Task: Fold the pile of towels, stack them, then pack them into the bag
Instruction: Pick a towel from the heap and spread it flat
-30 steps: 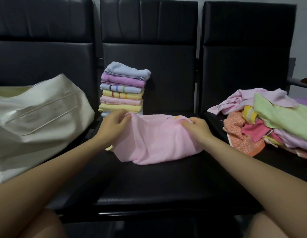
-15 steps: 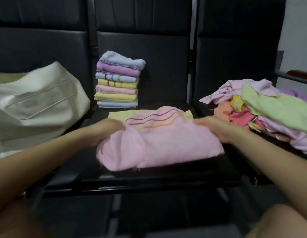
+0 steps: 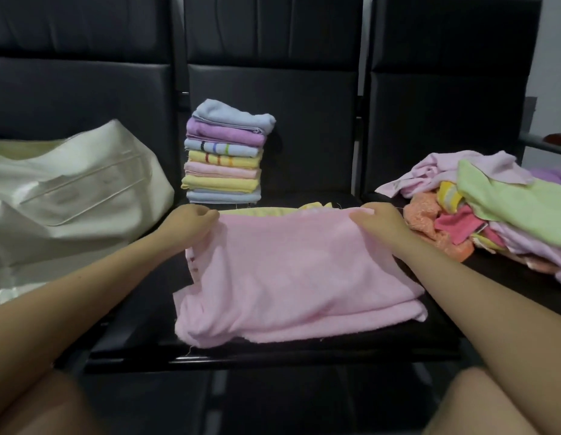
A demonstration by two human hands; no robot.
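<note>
1. Lying across the front half of the middle seat (image 3: pixel 304 350), the pink towel (image 3: pixel 291 271) is found doubled over, its far edge raised and its near fold reaching almost to the seat's front edge.
2. The far left corner is pinched by the left hand (image 3: pixel 191 222), fingers curled over the cloth; the far right corner is pinched likewise by the right hand (image 3: pixel 378 222). Neither grip is spread.
3. A soft, light, limp terry cloth is judged from the sag and wrinkles; no stiffness is to be expected, so unsupported parts will droop and slide.
4. Hold is best taken at the corners or along a folded edge, with both hands kept level so the layers stay matched.
5. A yellow cloth (image 3: pixel 273 210) is glimpsed just behind the raised edge.
6. The folded stack (image 3: pixel 224 158) is set at the back left of the same seat, seven towels being counted.
7. The unfolded pile (image 3: pixel 492 215) is heaped on the right seat, and the cream bag (image 3: pixel 78 189) is slumped on the left seat.
8. No brand or writing can be read; small reddish marks at the towel's left hem (image 3: pixel 193 262) are too blurred to tell.
</note>
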